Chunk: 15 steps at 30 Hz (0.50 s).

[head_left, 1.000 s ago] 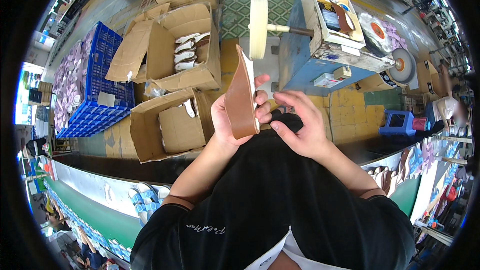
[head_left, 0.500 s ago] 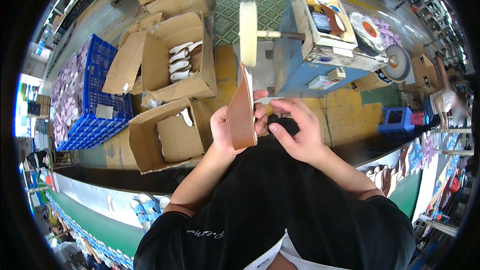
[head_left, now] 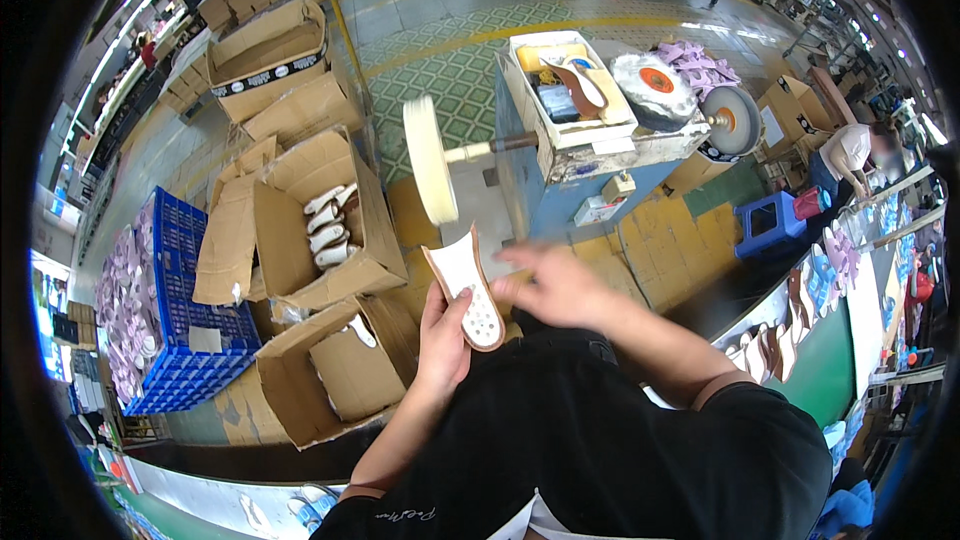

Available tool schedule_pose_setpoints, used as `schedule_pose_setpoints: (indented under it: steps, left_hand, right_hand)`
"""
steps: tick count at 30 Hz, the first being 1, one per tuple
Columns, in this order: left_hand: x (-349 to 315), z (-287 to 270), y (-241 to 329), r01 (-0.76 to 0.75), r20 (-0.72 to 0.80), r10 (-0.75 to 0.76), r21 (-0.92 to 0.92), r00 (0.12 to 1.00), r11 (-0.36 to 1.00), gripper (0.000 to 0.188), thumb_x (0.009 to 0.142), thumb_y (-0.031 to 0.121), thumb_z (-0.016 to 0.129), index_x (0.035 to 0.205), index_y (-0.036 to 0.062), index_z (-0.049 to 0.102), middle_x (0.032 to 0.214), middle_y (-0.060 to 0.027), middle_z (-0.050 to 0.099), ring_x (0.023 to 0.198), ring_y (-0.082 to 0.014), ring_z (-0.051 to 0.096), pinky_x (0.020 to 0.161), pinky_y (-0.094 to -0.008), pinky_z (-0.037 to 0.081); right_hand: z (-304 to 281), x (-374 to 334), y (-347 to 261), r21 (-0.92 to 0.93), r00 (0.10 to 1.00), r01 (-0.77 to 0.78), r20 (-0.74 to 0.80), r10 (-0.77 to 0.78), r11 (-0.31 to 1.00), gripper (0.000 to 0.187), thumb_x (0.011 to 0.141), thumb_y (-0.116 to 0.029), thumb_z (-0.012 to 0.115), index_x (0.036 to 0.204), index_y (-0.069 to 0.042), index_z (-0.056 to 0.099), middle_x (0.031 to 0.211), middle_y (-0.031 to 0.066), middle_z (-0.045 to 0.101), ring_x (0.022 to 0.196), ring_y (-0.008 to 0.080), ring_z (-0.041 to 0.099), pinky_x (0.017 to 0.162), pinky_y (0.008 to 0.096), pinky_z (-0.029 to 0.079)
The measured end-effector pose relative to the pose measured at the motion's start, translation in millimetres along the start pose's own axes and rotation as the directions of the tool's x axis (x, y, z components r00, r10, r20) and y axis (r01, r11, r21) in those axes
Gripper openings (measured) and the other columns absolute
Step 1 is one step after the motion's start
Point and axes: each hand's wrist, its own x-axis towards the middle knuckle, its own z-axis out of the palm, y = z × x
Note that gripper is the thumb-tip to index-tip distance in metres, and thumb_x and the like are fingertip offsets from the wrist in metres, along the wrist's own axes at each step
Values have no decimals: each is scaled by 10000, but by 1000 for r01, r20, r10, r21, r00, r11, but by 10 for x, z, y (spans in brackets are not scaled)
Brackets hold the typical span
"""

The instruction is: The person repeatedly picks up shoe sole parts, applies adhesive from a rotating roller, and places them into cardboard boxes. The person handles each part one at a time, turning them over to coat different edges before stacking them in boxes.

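Note:
My left hand (head_left: 444, 340) is closed on a shoe sole (head_left: 472, 300), brown at the rim and white on the face turned up, with several small round marks toward its near end. The thumb presses on the white face. Just right of the sole is my right hand (head_left: 560, 285), its fingers pointing left toward the sole's edge. It is blurred by motion, so whether it touches the sole or holds anything cannot be made out. Beyond the sole's far end stands a pale buffing wheel (head_left: 430, 160) on a shaft, apart from the sole.
The blue machine (head_left: 560, 185) carries a white tray (head_left: 570, 135) and a second wheel (head_left: 730, 122). Cardboard boxes (head_left: 385, 250), one with several white soles, stand left. Beyond them is a blue crate (head_left: 190, 350) of purple pieces. A green conveyor (head_left: 805, 390) with shoes runs at right.
The sole has turned from its brown side to its white face and moved nearer, away from the wheel. My right hand has shifted; the black thing at it no longer shows. The view has swung.

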Motion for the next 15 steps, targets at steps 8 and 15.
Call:
schedule_pose_setpoints:
  steps: [8, 15]
  left_hand:
    - [276, 321, 341, 157, 196, -169, 77, 966, 985, 483, 1040, 35, 602, 1516, -42, 594, 1342, -134, 743, 1194, -246, 750, 1048, -408, 613]
    - [1243, 1030, 648, -66, 236, 18, 195, 972, 979, 609, 1001, -42, 658, 1599, -63, 547, 1496, -147, 696, 1350, -243, 680, 1177, -383, 515]
  right_hand:
    - [-1554, 1606, 1247, -435, 723, -497, -686, 82, 751, 640, 1006, -428, 800, 1443, 15, 652, 1363, 285, 726, 1311, 503, 646, 1095, 586, 545]
    - [-1683, 1837, 1699, -321, 729, -513, -652, 207, 796, 457, 1027, -406, 746, 1156, 30, 791, 1162, 317, 777, 1117, 494, 741, 1025, 555, 587]
